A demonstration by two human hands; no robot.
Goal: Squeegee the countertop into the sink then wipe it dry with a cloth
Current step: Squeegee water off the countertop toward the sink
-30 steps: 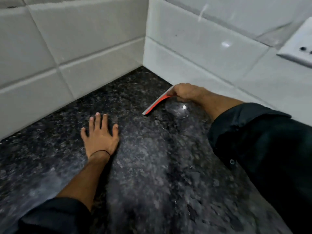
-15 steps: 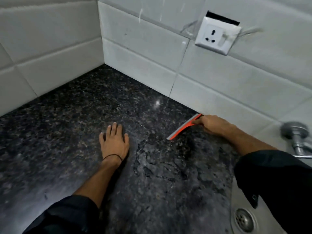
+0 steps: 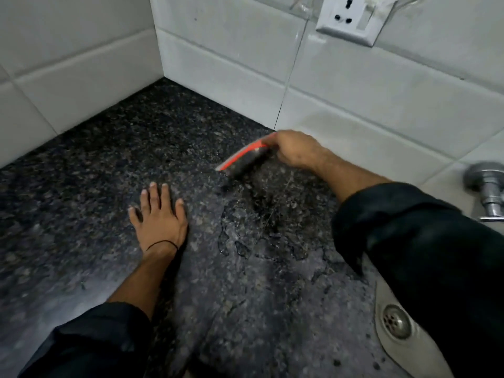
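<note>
Right hand (image 3: 296,151): grip clamped on the squeegee (image 3: 244,159), blade low on the wet counter (image 3: 95,173) near the tiled wall.
Left hand (image 3: 159,216): fingers apart, flat on the counter.
Sink (image 3: 395,321): lower right, drain visible.

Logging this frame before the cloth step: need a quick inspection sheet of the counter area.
Surface: dark speckled granite countertop, film of water spread between the hands and toward the sink.
Job's things: red-edged squeegee on the counter near the back wall; sink at lower right, drain visible; no cloth seen.
Clutter: nothing seen.
Hands: right hand closed on the squeegee; left hand flat on the counter, fingers spread, holding nothing.
Cables: nothing seen.
Surroundings: white tiled walls meeting in a corner, wall socket, metal tap fitting at right edge.
</note>
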